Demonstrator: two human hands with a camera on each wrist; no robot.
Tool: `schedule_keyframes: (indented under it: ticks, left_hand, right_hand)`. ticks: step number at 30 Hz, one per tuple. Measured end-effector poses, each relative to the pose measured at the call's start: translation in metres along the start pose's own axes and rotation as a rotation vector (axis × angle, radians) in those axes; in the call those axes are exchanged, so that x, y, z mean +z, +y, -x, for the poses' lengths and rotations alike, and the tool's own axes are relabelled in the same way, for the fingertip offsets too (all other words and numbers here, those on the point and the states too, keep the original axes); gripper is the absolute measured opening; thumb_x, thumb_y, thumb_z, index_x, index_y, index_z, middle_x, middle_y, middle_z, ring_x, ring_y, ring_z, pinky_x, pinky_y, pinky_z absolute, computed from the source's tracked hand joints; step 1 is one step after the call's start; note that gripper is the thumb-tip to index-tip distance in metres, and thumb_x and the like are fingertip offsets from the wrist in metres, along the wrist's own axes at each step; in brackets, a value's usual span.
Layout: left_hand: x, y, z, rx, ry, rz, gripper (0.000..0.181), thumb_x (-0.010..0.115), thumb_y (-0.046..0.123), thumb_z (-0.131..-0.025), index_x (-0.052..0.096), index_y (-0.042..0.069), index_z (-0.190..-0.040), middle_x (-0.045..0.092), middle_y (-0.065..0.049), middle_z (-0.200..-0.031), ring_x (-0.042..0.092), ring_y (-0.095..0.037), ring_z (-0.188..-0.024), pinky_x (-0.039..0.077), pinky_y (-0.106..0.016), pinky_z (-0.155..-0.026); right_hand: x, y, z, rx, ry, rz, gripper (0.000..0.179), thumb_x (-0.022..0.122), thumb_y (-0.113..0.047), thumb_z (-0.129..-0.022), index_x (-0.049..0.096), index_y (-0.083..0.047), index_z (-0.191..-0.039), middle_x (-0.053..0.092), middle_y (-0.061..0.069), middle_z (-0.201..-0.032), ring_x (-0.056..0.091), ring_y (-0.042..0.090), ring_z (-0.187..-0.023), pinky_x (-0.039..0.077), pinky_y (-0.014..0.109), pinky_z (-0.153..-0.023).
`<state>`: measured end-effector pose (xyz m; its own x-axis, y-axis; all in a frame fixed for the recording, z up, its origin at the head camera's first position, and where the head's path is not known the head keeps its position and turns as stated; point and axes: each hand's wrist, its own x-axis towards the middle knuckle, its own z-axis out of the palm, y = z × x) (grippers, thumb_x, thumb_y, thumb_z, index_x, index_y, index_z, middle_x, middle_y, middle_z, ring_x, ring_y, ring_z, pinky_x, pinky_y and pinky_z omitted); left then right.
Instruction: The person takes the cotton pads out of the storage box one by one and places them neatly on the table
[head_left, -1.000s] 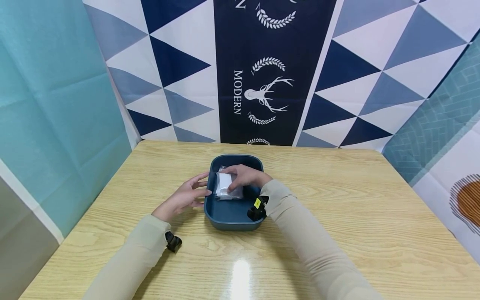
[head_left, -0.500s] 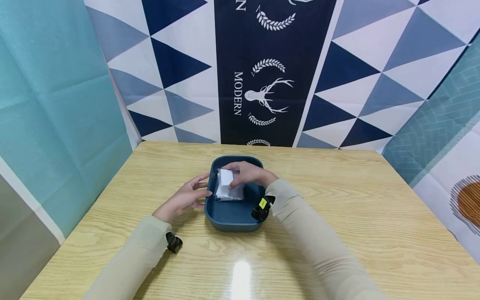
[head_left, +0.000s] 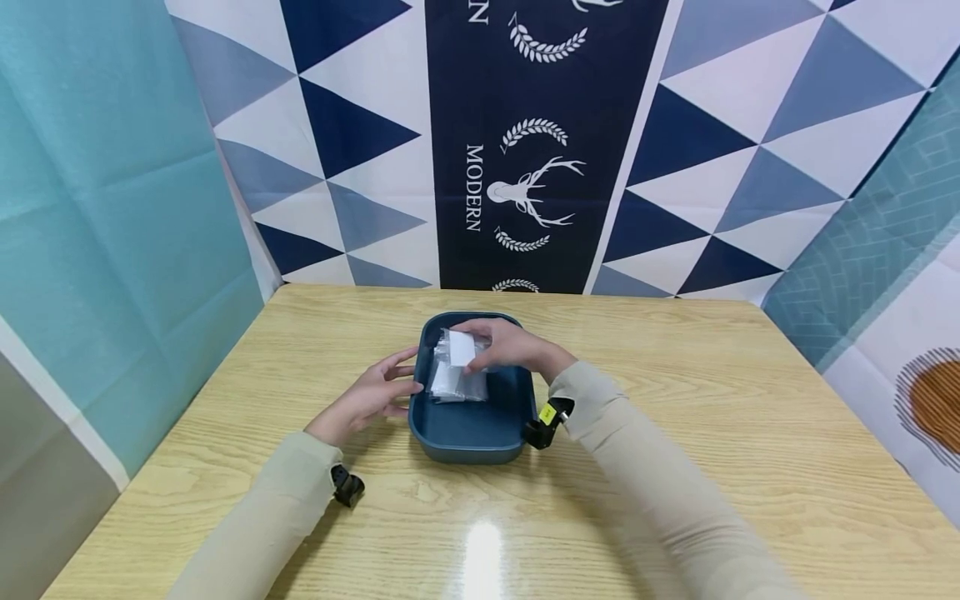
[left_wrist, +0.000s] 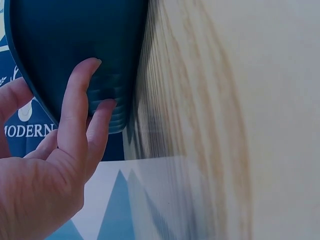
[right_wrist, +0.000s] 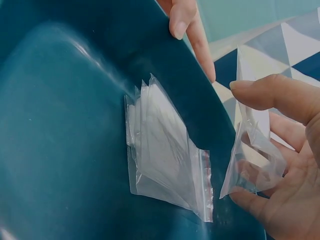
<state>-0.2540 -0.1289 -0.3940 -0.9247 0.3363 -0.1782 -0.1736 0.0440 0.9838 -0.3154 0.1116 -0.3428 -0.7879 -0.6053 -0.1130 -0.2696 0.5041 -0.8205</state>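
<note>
A dark blue rounded bin (head_left: 465,429) stands on the table. In it lies a stack of clear zip bags (right_wrist: 165,155) with white contents, near the far left part in the head view. My right hand (head_left: 513,346) pinches one clear zip bag (right_wrist: 255,155) with a white card-like piece inside, between thumb and fingers, apart from the stack. My left hand (head_left: 367,393) rests against the bin's left side with its fingers spread and mostly straight; the left wrist view shows fingertips (left_wrist: 93,64) at the bin's outer wall.
The bin rests on a light wood-grain table (head_left: 675,433). A patterned cloth (head_left: 360,142) hangs behind the table's far edge, and a teal cloth (head_left: 127,208) hangs at the left. Each wrist wears a small black camera (head_left: 347,485).
My right hand has lifted one zip bag off the stack and shifted slightly up and right, showing the bags beneath. The left hand and the bin have stayed in place.
</note>
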Motion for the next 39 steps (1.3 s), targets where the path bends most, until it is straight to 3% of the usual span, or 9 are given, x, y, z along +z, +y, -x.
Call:
schedule_keyframes:
  ticks: [25,36,39]
  left_hand:
    - [-0.001,0.0,0.001,0.001,0.008,0.003,0.067,0.057,0.001,-0.089,0.027,0.015,-0.148,0.032,-0.022,-0.143,0.051,-0.039,-0.114,0.053,-0.045,-0.075]
    - [-0.002,0.001,0.001,0.003,-0.005,0.004,0.068,0.057,0.002,-0.089,0.026,0.016,-0.148,0.032,-0.022,-0.143,0.051,-0.039,-0.113,0.053,-0.045,-0.076]
    - [-0.002,0.0,0.001,0.005,-0.004,0.008,0.067,0.057,0.002,-0.089,0.027,0.016,-0.148,0.032,-0.022,-0.143,0.051,-0.039,-0.114,0.053,-0.045,-0.075]
  right_hand:
    - [-0.007,-0.004,0.051,-0.056,0.031,0.002,0.069,0.077,-0.011,-0.075,0.047,-0.017,-0.137,0.046,0.005,-0.135,0.043,0.025,-0.112,0.036,0.043,-0.096]
    - [-0.014,0.007,0.075,-0.041,0.107,-0.044,0.073,0.079,-0.013,-0.073,0.046,-0.017,-0.138,0.041,0.009,-0.14,0.033,0.027,-0.131,0.026,0.049,-0.106]
    - [-0.021,0.01,0.083,-0.039,0.125,-0.033,0.074,0.079,-0.015,-0.073,0.046,-0.019,-0.139,0.039,0.009,-0.142,0.034,0.026,-0.13,0.028,0.048,-0.105]
